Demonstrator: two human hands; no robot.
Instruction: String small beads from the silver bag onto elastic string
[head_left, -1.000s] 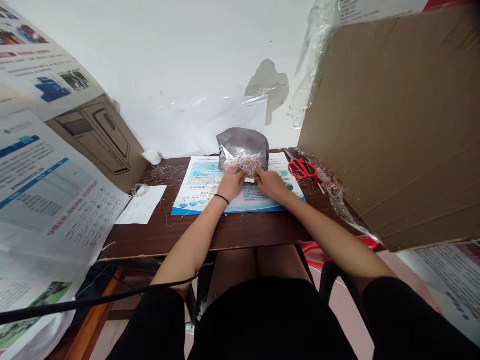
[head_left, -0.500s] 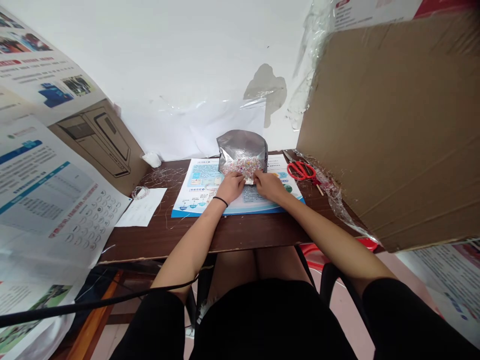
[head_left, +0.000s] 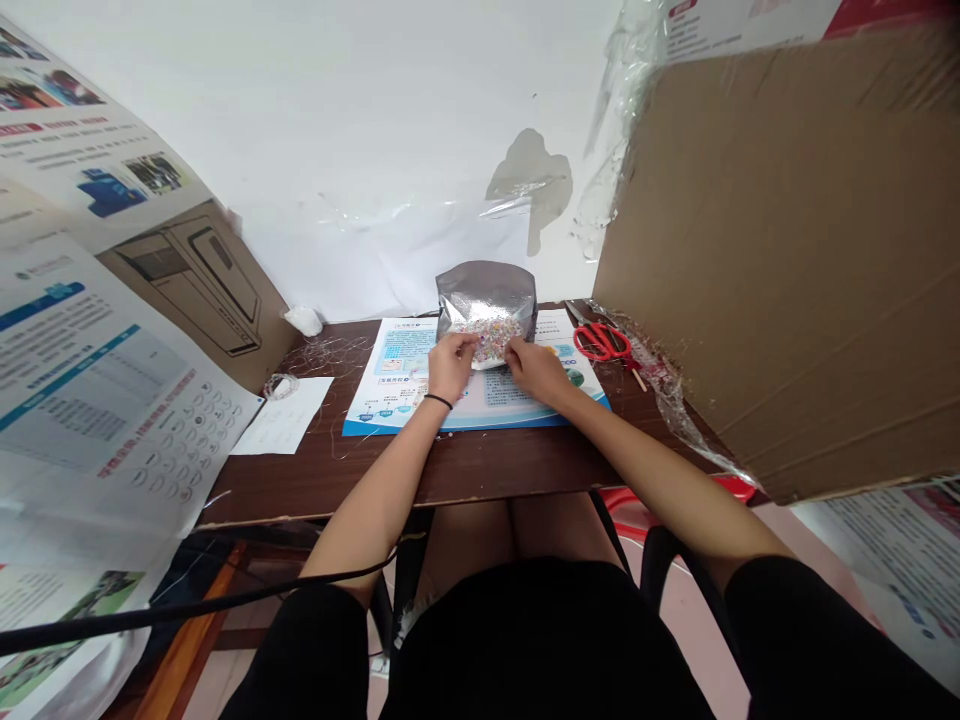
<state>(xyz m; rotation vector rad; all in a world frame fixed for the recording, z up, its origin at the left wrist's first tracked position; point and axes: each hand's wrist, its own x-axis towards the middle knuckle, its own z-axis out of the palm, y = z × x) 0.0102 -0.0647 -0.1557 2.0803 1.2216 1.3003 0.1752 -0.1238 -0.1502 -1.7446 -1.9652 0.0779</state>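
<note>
A silvery foil bag point(head_left: 486, 285) lies tilted on a printed blue-and-white sheet, its near side opened out. Many small multicoloured beads point(head_left: 493, 335) are spread inside it. At the left of the beads, my left hand point(head_left: 451, 368) has thumb and fingertips pinched together; whatever they hold is too small to make out. My right hand point(head_left: 538, 372) is closed at the bag's lower right, thumb against forefinger by the beads. What lies between those fingers is hidden. A black band circles my left wrist.
Red-handled scissors point(head_left: 602, 341) lie on the brown table point(head_left: 495, 470) at right, beside crumpled clear plastic point(head_left: 679, 415). Left are loose clear threads point(head_left: 330, 352), a coil point(head_left: 280, 386) on white paper point(head_left: 289, 425) and a white wad point(head_left: 304, 319). Cardboard point(head_left: 780, 250) walls the right side.
My left hand has drawn back slightly left from the bag's near edge and lifted, uncovering more beads. My right hand stays almost in place.
</note>
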